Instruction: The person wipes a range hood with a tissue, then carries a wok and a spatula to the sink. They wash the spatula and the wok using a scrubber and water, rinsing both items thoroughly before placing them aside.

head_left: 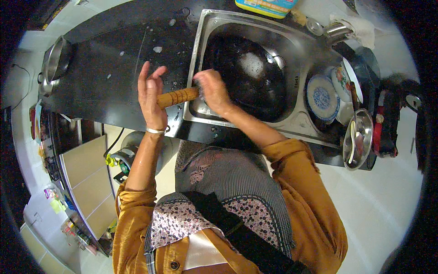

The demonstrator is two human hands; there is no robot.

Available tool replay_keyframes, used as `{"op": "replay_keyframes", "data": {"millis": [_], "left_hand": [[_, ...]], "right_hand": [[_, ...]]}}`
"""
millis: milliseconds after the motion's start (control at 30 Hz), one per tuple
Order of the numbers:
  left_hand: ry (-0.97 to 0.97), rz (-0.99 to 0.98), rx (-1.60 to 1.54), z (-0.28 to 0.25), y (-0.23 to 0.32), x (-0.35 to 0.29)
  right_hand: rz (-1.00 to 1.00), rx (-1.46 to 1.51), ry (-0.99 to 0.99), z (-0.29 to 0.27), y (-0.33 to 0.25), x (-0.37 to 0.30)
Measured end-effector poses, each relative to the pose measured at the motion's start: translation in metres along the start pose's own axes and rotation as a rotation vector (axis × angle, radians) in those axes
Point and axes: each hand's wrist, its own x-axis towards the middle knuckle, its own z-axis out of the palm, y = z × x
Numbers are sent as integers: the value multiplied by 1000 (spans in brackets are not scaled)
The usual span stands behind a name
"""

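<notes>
A dark wok point(258, 96) lies in the steel sink point(296, 125), with a patch of white foam point(252, 65) inside it. Its ringed wooden handle point(177, 97) juts out over the sink's left rim. At the handle's outer end is my left hand point(153, 98), fingers stretched upward, the handle end against the base of the palm. My right hand point(213, 91) is curled at the handle's inner end, by the rim. Something small and greyish shows under its fingers, but motion blur hides what it is.
Patterned plates point(321, 96) stand right of the sink, beside a metal bowl point(358, 139) holding a pale-handled utensil. A metal mug point(337, 31) and a colourful tub point(267, 7) are behind. Metal basins point(57, 59) sit far left on the wet black counter point(105, 68).
</notes>
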Motion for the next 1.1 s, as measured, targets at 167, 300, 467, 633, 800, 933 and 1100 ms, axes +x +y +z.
{"op": "replay_keyframes", "data": {"millis": [167,300,467,633,800,933,1100], "left_hand": [[-246,-359,352,-7,1,9],[-473,-626,643,-13,18,19],[-531,-569,792,-10,22,19],[-495,-545,861,5,28,24],[-472,-563,832,8,29,24],[-438,-605,839,5,28,21],[-451,-563,835,3,27,23]], "right_hand": [[286,-315,122,-83,94,11],[238,-962,-333,-143,184,-31],[254,-1179,-345,-138,231,-40],[287,-718,-185,-32,231,18],[313,107,-549,-25,102,-39],[427,-514,-1232,-133,112,-67],[251,-1071,-719,-151,226,-31]]}}
